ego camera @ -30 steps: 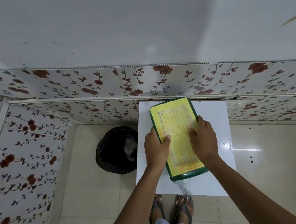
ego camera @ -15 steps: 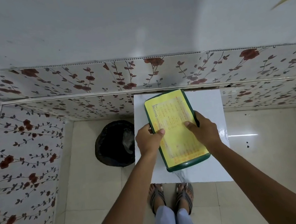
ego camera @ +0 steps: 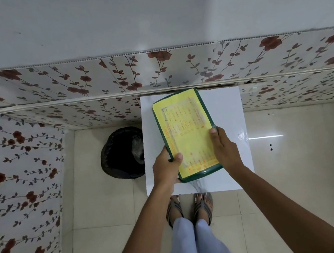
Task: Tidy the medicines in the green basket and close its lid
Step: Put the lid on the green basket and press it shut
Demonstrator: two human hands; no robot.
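The green basket sits on a small white table, turned a little anticlockwise. Its lid lies flat on top and carries a yellow printed sheet. My left hand grips the basket's near left edge, thumb on the yellow sheet. On the near right edge is my right hand, fingers pressed against the side and thumb on the lid. No medicines are visible; the lid hides the inside.
A black bin stands on the tiled floor just left of the table. Flower-patterned wall panels run behind and along the left. My sandalled feet are at the table's near edge.
Both hands have slid toward me along the basket's sides to its near end. The basket has turned slightly anticlockwise on the table.
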